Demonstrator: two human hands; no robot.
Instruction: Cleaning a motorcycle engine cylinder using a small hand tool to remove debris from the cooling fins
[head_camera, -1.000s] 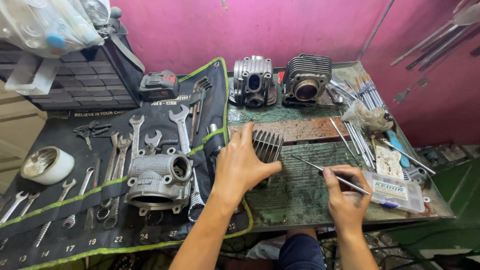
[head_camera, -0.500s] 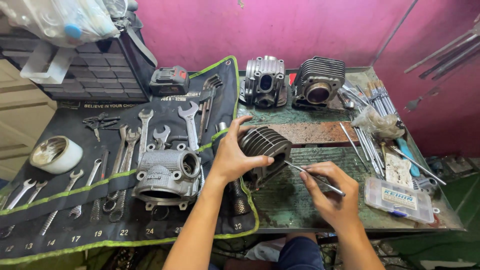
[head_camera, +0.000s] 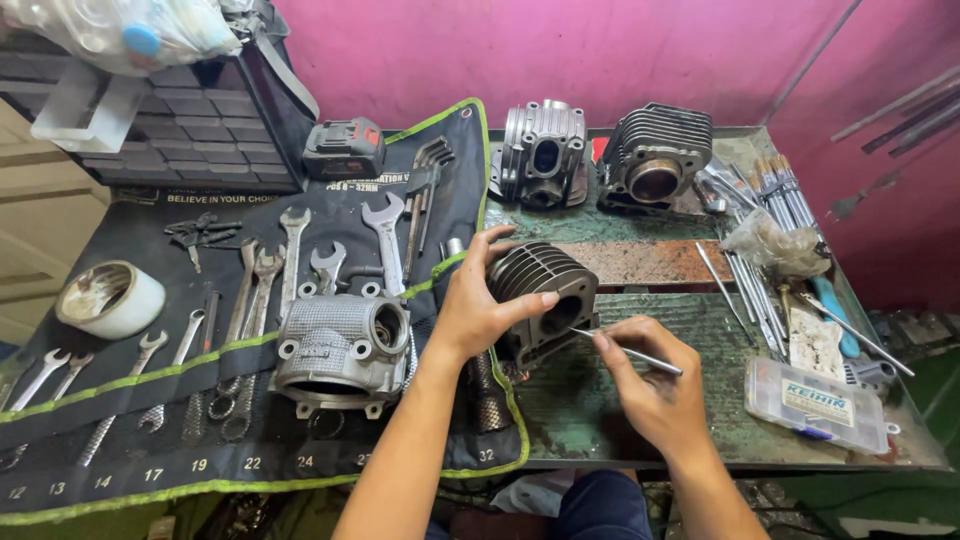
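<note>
The green metal bench (head_camera: 700, 420) carried everything in front of you, and the black tool roll with its green edging (head_camera: 120, 440) covered its left half, with combination wrenches (head_camera: 385, 240) laid out in its pockets. On that roll, just left of your left forearm, sat a grey cast engine case (head_camera: 340, 345), its round bore facing right. At the back of the bench stood a silver cylinder head (head_camera: 543, 150) and, beside it to the right, a dark finned cylinder (head_camera: 655, 160). A roll of white tape (head_camera: 108, 298) lay at the far left of the roll, and a clear plastic parts box (head_camera: 818, 405) sat near the right edge of the bench, with thin rods and brushes (head_camera: 755, 200) scattered behind it.

In the middle, your left hand (head_camera: 475, 305) gripped the finned cylinder block (head_camera: 545, 295) from the left, thumb over the top fins and fingers curled along its front face, holding it tilted on the bench so that its bore faced you and to the right. Your right hand (head_camera: 650, 390) was pinched around a slim metal pick (head_camera: 630, 352), held like a pen, with its tip touching the block's front face beside the bore.
</note>
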